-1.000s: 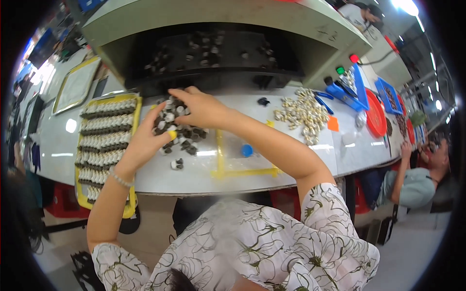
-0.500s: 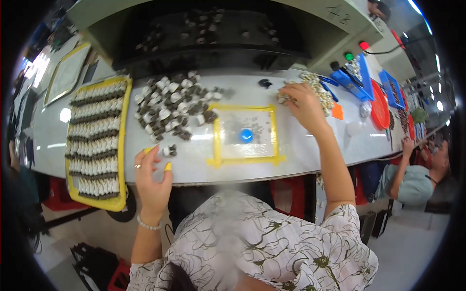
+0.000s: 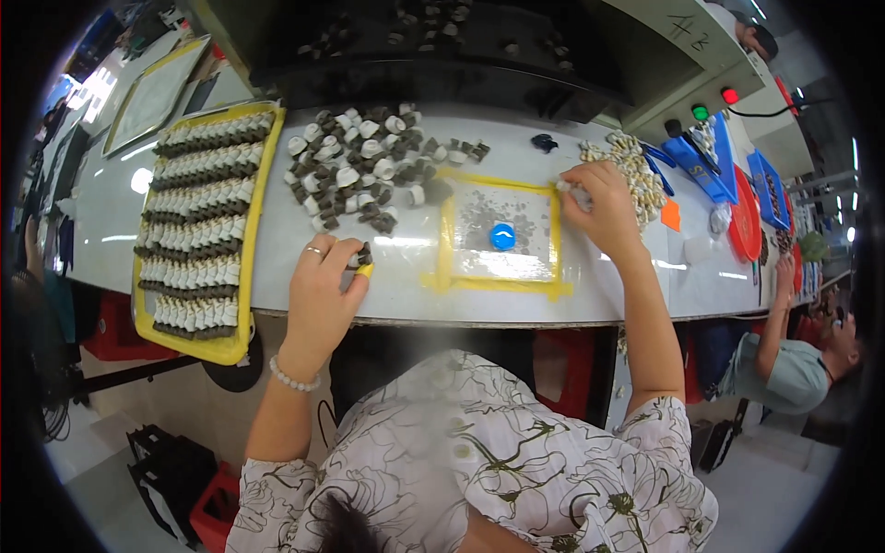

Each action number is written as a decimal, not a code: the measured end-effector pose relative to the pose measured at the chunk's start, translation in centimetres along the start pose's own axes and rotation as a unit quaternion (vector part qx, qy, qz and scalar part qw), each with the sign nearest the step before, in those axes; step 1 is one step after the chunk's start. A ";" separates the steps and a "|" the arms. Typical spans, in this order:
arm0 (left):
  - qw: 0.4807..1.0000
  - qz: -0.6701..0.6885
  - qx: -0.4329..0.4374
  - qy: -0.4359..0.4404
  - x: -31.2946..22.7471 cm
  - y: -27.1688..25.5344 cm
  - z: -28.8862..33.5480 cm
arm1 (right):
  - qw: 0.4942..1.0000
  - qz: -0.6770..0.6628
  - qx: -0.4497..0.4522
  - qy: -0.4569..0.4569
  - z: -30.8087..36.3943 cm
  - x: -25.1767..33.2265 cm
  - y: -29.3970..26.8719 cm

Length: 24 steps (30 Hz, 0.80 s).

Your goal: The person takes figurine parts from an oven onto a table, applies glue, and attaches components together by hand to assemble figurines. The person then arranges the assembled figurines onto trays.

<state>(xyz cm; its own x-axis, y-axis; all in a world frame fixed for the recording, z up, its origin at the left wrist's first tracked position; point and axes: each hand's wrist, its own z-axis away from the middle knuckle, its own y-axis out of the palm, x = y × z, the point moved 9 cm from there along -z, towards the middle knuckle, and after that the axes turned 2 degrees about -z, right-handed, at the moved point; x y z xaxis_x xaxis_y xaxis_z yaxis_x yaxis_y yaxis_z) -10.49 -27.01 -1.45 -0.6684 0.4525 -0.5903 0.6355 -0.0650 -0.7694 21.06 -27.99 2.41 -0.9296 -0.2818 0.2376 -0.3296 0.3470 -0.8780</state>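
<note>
My left hand (image 3: 324,284), with yellow covers on fingertips, is closed round a small white-and-dark-grey piece (image 3: 362,253) near the table's front edge. Beyond it lies a loose pile of similar white-and-grey pieces (image 3: 347,175). My right hand (image 3: 604,205) pinches a small whitish piece (image 3: 579,194) at the right edge of a yellow-taped square (image 3: 449,230). Inside that square sit a round blue cap-like thing (image 3: 502,237) and grey smudges. A heap of small cream and gold parts (image 3: 636,170) lies just beyond my right hand.
To the left, a yellow-rimmed tray (image 3: 252,235) holds rows of white-and-grey pieces. A machine with a dark opening (image 3: 442,78) stands at the back. Blue bins (image 3: 702,170), a red tray (image 3: 745,230) and an orange slip (image 3: 670,216) are at the right; a co-worker (image 3: 779,369) sits beyond.
The view has shifted. My left hand has closed on a piece that lay beside it on the table. My right hand has come away from the cream heap with a small piece.
</note>
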 end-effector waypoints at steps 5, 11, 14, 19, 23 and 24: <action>0.995 0.028 0.016 0.094 -1.3 0.4 0.4 | 0.991 -0.103 0.069 0.042 2.6 3.0 -0.1; 0.994 0.071 -0.011 0.085 -3.3 -0.4 -0.2 | 0.994 -0.087 0.052 0.039 4.4 4.2 0.3; 0.993 0.111 -0.030 -0.022 -2.4 -0.1 0.1 | 0.993 -0.090 0.028 0.064 4.6 4.0 0.3; 0.999 0.001 -0.003 0.040 -2.6 2.6 0.3 | 0.984 -0.133 0.018 0.119 4.8 3.4 0.6; 0.993 -0.057 -0.014 0.105 -4.2 1.6 -0.4 | 0.992 -0.105 -0.003 0.071 4.4 3.9 0.6; 0.992 -0.066 -0.004 0.112 -4.3 1.6 -0.4 | 0.992 -0.103 0.000 0.071 4.2 4.1 0.6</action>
<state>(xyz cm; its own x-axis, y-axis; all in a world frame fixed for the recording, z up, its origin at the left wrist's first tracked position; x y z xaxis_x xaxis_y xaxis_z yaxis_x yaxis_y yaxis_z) -6.43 -28.73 -0.09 -0.6447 0.6423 -0.4146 0.5515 0.0152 -0.8340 17.77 -32.70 1.08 -0.8565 -0.2179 0.4679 -0.5148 0.2946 -0.8051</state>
